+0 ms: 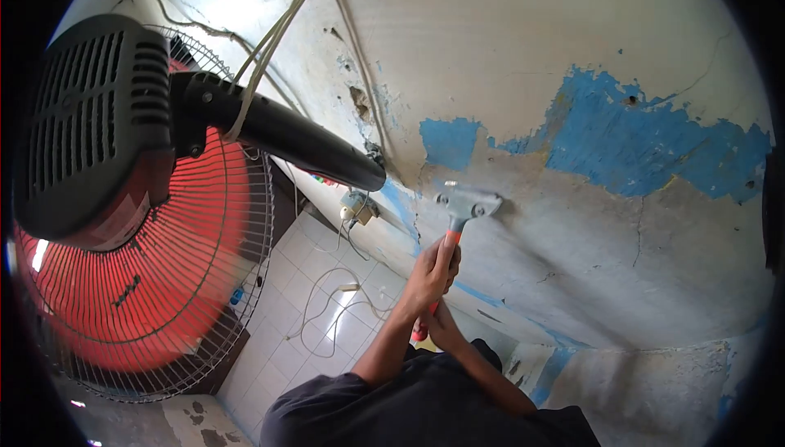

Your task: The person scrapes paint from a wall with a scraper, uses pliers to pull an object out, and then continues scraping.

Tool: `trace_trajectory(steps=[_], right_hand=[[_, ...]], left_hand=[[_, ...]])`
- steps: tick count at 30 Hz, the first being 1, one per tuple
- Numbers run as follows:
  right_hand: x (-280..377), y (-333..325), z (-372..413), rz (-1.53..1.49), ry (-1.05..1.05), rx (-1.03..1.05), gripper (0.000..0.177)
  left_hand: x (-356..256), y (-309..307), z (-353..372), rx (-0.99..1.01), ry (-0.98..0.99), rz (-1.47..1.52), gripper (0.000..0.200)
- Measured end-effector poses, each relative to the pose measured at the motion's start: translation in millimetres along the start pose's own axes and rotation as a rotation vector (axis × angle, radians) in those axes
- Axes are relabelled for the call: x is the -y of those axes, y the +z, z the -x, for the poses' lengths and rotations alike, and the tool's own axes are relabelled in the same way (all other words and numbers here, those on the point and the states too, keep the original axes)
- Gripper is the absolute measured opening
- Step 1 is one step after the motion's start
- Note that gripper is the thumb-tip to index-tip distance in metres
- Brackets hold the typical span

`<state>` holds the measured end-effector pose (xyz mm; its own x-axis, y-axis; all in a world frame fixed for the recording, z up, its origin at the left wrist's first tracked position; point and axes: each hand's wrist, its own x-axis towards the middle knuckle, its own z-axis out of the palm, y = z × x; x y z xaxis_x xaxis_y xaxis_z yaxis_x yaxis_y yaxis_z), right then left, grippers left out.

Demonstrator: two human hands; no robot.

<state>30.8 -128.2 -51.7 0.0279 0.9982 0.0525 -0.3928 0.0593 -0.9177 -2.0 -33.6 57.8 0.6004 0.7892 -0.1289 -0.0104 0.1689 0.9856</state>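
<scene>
The scraper [464, 206], probably light and stiff, has its metal head against the peeling wall [572, 234] right of the fan [139, 283], and is gripped on its orange handle, left hand [433, 271] wrapped high, right hand [442, 328] closed round the butt.

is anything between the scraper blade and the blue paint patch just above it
Nothing visible does. The scraper, gripped by the left hand and right hand, rests its blade on bare wall just below the blue patch. The fan arm ends to the left, clear of that path.
</scene>
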Motion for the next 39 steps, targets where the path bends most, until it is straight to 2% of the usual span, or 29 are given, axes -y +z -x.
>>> trace_trajectory(steps=[2, 5, 8, 14, 17, 19, 26, 29, 35, 39], right_hand=[[-4.8, 1.4, 4.1, -0.039, -0.043, 0.009, 0.016], [29.5, 1.3, -7.1, 0.015, 0.004, 0.049, 0.015], [18.5, 4.7, -12.5, 0.03, -0.016, 0.002, 0.016], [-0.5, 4.5, -0.3, -0.072, -0.02, 0.021, 0.018], [26.1, 5.7, -13.9, -0.011, 0.046, 0.013, 0.017], [20.1, 6.6, -17.2, 0.05, 0.014, 0.021, 0.017], [7.0, 5.8, -8.7, -0.047, 0.036, -0.002, 0.018], [28.2, -2.2, -20.0, 0.001, 0.066, 0.043, 0.018], [8.2, 4.5, -4.9, -0.015, 0.042, -0.037, 0.017], [13.5, -2.1, -2.7, -0.004, 0.023, -0.007, 0.015]], left_hand=[[2.0, 0.2, -1.1, 0.022, -0.029, 0.04, 0.052], [-29.1, 3.2, -1.2, 0.013, -0.018, 0.038, 0.05], [-23.7, -2.7, -4.6, 0.02, -0.003, 0.021, 0.05], [0.6, -7.1, -0.4, 0.023, -0.134, 0.038, 0.05], [-27.3, -2.8, -5.1, 0.006, -0.011, 0.026, 0.05], [-26.5, -6.4, -5.0, 0.005, -0.029, 0.015, 0.05], [-8.8, -8.7, -3.4, -0.007, -0.09, 0.012, 0.05], [-31.0, -4.4, -8.9, -0.004, -0.012, 0.05, 0.05], [-5.4, -4.7, -4.3, -0.021, -0.035, -0.022, 0.048], [-13.7, 2.4, -2.9, -0.011, -0.005, -0.014, 0.048]])
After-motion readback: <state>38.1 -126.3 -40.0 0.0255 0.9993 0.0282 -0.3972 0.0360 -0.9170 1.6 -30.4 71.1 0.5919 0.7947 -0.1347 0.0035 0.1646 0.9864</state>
